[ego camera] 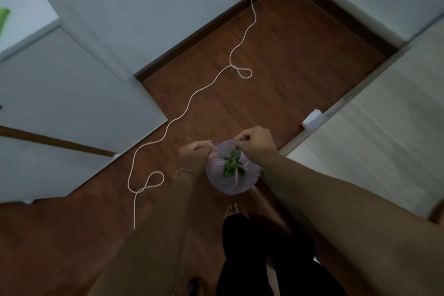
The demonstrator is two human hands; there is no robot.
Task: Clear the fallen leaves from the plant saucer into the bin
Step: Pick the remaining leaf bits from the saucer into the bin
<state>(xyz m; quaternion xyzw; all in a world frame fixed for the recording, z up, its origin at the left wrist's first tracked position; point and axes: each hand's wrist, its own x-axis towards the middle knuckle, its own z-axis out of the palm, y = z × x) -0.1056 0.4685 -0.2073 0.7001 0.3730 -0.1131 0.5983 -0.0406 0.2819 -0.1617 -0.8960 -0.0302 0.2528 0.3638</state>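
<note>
At the bottom of the frame I see my own dark trousers [262, 255] and, just above them, the toes of one bare foot [231, 209] on the brown wooden floor [288, 60]. Both my forearms reach up from the lower corners toward the middle of the frame. A thin cord bracelet [183, 172] circles my left wrist.

Between my hands hangs a pale, thin plastic bag [231, 179], just below the centre of the frame and above the floor. Its mouth is spread open toward me, and green leaves [231, 164] lie inside, near the top of the opening. My left hand [194, 154] is curled closed, fingers pinching the bag's rim at its left edge. My right hand [255, 140] is likewise closed, thumb and fingers gripping the rim at the upper right edge. The two hands sit close together with the bag's opening stretched between them.

Left of the bag, a white cable [189, 101] snakes across the floor, with one loop at lower left and another near the centre, then runs up to the top of the frame along the wall. A small white block [312, 119] sits on the floor at the right, against a pale panel [384, 108]. White walls [144, 7] and a dark skirting board close off the floor at upper left and top.
</note>
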